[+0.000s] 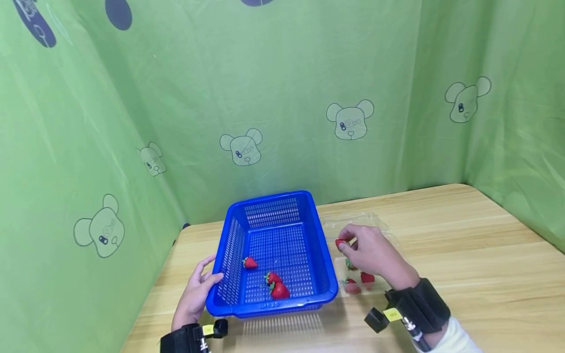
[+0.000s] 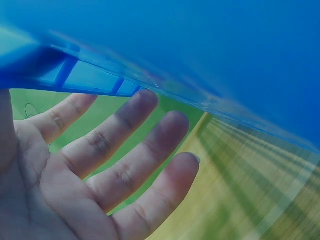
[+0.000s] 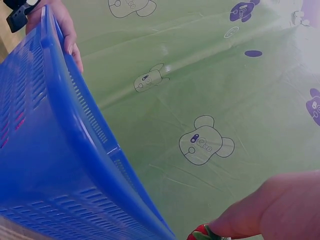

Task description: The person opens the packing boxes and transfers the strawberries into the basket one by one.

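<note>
My left hand (image 1: 196, 294) holds the left rim of a blue plastic basket (image 1: 328, 274), thumb over the edge and fingers outside. In the left wrist view its extended fingers (image 2: 142, 175) lie below the rim, with the ring and little fingertips by its underside. Three strawberries lie inside the basket, one strawberry (image 1: 250, 263) apart from the other two. To the basket's right, my right hand (image 1: 371, 249) pinches a strawberry (image 1: 340, 243) between thumb and fingers, over a clear plastic box (image 1: 331, 225). The right wrist view shows that strawberry (image 3: 200, 234) at the bottom edge.
Several strawberries (image 1: 352, 286) lie in the clear box below my right hand, partly hidden by it. A wooden table (image 1: 468, 245) carries everything. Green curtains (image 1: 291, 98) with bear-head prints enclose the back and sides. Each wrist wears a black strap (image 1: 419, 306) with a small camera.
</note>
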`<state>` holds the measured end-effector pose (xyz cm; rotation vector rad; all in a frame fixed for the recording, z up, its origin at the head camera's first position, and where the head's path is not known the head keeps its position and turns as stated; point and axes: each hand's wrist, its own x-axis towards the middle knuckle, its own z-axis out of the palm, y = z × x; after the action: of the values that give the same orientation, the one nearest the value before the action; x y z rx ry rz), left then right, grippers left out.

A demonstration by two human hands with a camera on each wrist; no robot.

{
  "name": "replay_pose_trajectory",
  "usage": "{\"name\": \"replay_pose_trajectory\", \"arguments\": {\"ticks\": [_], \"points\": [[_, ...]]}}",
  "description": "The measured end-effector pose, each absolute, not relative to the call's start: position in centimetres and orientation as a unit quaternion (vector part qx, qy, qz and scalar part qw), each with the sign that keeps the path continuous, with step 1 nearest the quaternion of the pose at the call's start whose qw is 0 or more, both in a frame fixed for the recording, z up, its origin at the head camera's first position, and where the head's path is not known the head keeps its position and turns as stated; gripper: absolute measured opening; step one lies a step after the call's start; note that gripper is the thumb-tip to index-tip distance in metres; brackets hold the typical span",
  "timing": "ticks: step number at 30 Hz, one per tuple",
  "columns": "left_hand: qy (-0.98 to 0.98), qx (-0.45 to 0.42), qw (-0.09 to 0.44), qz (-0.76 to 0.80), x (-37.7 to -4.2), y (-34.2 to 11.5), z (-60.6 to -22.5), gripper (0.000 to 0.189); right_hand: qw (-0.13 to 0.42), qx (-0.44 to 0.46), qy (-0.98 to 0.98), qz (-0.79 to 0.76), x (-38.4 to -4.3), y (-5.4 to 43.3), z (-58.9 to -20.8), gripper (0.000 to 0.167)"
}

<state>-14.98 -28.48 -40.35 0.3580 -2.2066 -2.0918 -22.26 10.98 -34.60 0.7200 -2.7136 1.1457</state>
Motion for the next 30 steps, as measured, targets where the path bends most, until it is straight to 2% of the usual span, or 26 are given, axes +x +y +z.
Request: {"name": "replay_pose_trajectory", "arguments": {"ticks": [30], "points": [[-0.721, 0.12, 0.038, -0.681, -14.95, -28.36, -40.09, 0.062, 0.055, 0.246, -0.889, 0.381, -21.81, 10.26, -34.23, 0.005]]}}
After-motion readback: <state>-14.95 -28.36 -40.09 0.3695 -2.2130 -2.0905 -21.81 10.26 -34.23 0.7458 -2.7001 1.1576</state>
